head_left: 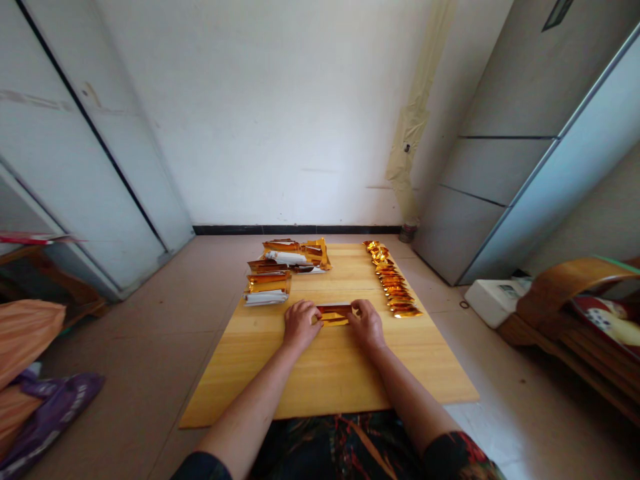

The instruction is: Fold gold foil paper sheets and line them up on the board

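Both hands, my left hand (300, 324) and right hand (367, 323), pinch the ends of a gold foil sheet (334, 315) between them on the counter (330, 373); folded gold pieces (395, 283) line up beyond my right.

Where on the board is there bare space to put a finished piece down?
Bare wood: the near half of the board, and a strip between the foil paper stacks and the row of folded gold pieces. Crowded: far-left corner under the stacks, the right edge along the row, and the middle where left hand and right hand press a gold sheet.
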Available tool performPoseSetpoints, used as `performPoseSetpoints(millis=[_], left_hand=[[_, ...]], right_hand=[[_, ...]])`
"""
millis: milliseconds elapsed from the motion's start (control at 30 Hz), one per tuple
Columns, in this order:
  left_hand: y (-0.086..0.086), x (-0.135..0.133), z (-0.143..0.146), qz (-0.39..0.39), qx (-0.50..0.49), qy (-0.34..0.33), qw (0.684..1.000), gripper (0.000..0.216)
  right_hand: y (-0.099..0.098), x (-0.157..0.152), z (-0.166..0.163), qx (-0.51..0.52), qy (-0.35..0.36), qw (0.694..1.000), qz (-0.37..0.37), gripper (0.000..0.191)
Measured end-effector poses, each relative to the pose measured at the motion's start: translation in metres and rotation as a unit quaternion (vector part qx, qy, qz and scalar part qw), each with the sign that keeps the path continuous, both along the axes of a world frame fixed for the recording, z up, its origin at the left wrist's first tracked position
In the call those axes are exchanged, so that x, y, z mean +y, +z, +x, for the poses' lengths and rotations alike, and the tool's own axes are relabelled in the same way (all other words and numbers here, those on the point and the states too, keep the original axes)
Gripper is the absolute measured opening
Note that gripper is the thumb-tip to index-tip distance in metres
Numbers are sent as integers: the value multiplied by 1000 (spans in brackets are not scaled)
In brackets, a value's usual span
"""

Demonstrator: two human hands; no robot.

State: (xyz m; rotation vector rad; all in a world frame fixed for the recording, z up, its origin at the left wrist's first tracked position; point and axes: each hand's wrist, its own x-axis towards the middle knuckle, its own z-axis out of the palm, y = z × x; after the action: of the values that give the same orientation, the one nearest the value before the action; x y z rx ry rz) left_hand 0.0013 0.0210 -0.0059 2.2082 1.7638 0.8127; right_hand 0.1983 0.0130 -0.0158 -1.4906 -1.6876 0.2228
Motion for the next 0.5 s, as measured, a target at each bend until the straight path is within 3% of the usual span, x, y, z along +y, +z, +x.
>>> performPoseSetpoints(millis=[167, 300, 500], left_hand=[[2, -1, 0, 26, 10, 9, 1000, 15], [3, -1, 0, 31, 26, 15, 999, 17], [0, -2, 0, 29, 14, 20, 999, 18]], right_hand=[[3, 14, 6, -17, 38, 999, 23, 43], [7, 13, 2, -118, 123, 985, 11, 39], [10, 12, 4, -208, 139, 967, -46, 29]])
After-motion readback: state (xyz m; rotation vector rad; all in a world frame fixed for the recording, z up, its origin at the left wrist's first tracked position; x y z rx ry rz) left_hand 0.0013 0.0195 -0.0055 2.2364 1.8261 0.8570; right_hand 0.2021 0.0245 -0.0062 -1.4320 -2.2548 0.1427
